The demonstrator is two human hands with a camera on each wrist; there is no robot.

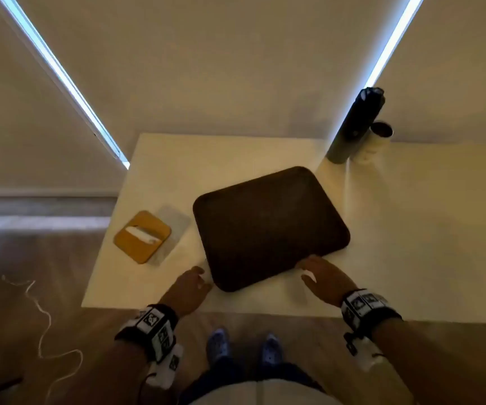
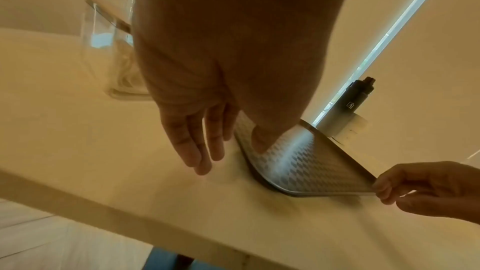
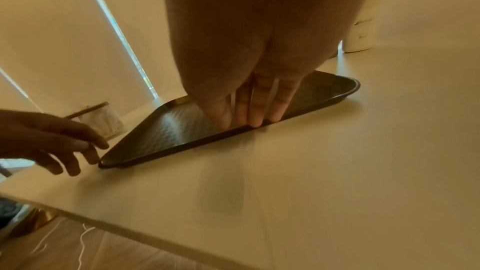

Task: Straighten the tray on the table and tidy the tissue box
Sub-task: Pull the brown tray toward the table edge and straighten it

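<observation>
A dark brown tray (image 1: 271, 226) lies skewed on the white table (image 1: 411, 229). My left hand (image 1: 198, 280) is at the tray's near left corner; in the left wrist view its fingers (image 2: 197, 151) reach straight down beside the rim while the thumb rests on the patterned tray (image 2: 311, 161). My right hand (image 1: 314, 270) is at the near edge, and its straight fingertips (image 3: 254, 118) touch the rim of the tray (image 3: 168, 130). The tissue box (image 1: 142, 236), clear with a yellow-brown lid and a tissue in the slot, stands askew left of the tray.
A tall dark bottle (image 1: 355, 127) and a small white pot (image 1: 379, 138) stand at the table's back edge by the blind. The table's near edge runs just behind my wrists. A thin white cord (image 1: 43, 317) lies on the wooden floor to the left.
</observation>
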